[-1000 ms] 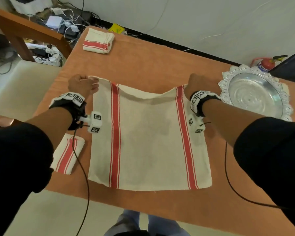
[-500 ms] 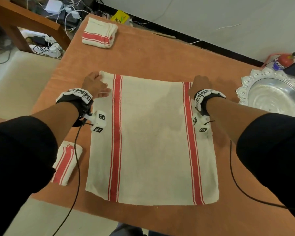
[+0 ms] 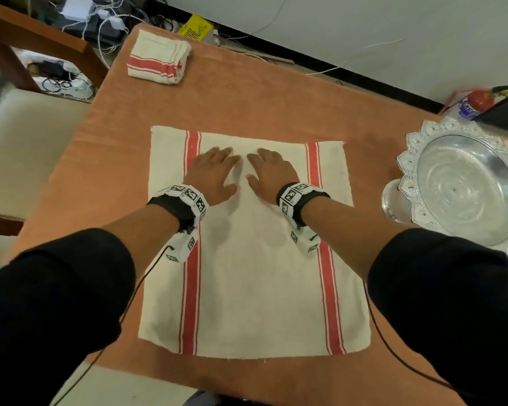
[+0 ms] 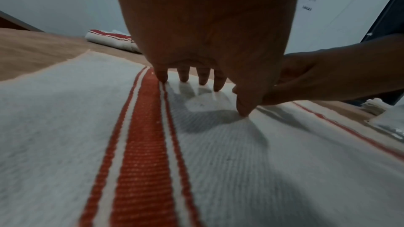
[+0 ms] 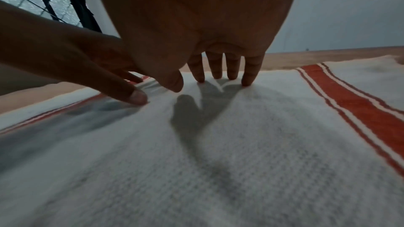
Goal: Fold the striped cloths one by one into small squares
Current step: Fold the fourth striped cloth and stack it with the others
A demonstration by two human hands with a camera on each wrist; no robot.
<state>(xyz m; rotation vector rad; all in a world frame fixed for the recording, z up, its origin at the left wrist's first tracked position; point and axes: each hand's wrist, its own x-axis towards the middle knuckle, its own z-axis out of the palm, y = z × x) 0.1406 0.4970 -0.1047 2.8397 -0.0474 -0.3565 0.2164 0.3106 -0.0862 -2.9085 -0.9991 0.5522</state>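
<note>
A cream cloth with two red stripes point(image 3: 255, 276) lies spread flat on the orange-brown table point(image 3: 247, 92). My left hand point(image 3: 214, 174) and right hand point(image 3: 269, 172) rest side by side on its far middle part, palms down, fingers straight. In the left wrist view the left hand's fingertips point(image 4: 202, 79) touch the cloth point(image 4: 218, 161) just right of a red stripe. In the right wrist view the right hand's fingertips point(image 5: 231, 74) press the cloth point(image 5: 218, 144), with the left hand point(image 5: 104, 75) beside them. A folded striped cloth point(image 3: 159, 58) sits at the table's far left corner.
A silver scalloped dish point(image 3: 467, 186) stands at the table's right edge. A red extinguisher point(image 3: 478, 102) lies on the floor beyond it. Cables and chargers point(image 3: 94, 16) clutter the floor at the far left, beside a wooden bench point(image 3: 27, 36).
Both hands have let go of the cloth's far corners and moved inward to its middle, now lying flat on it. The cloth lies flatter.
</note>
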